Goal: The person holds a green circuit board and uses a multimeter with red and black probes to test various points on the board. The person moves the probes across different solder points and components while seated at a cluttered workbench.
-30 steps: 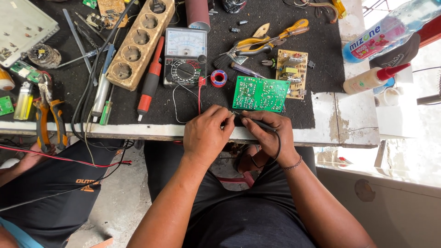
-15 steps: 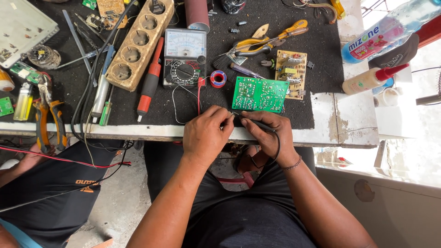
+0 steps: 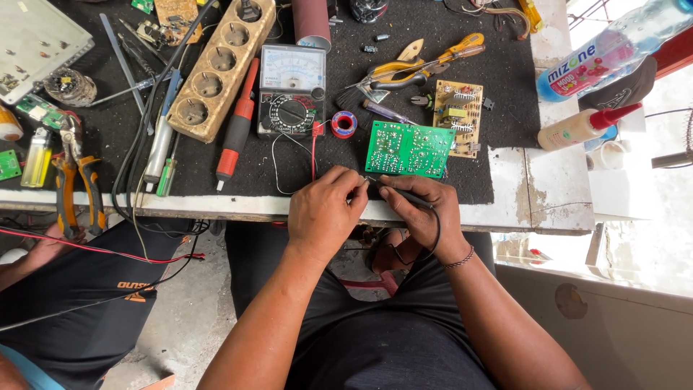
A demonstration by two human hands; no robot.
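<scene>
**Black probe held at the bench edge, beside a green circuit board**

The black probe [image 3: 406, 193] lies in the right hand [image 3: 422, 209], fingers curled around its body, with its lead running down off the hand toward the lap. It sits at the front edge of the workbench [image 3: 505, 191], just below the green circuit board [image 3: 408, 149], which lies flat on the black mat [image 3: 339, 162]. The left hand [image 3: 328, 209] is closed too, its fingertips pinched together right at the probe's tip (what exactly they pinch is too small to tell). The two hands touch or nearly touch there.

Behind the hands stands an analog multimeter [image 3: 292, 90] with a red lead [image 3: 313, 148] trailing toward the bench edge. A small spool of solder [image 3: 344, 124] rests between the meter and the green board. A tan circuit board [image 3: 458, 115] lies just behind the green one. To the left are a red-handled screwdriver [image 3: 237, 126] and a wooden socket strip [image 3: 220, 68]. Orange-handled pliers [image 3: 72, 177] hang over the front edge, well apart from the hands.
</scene>
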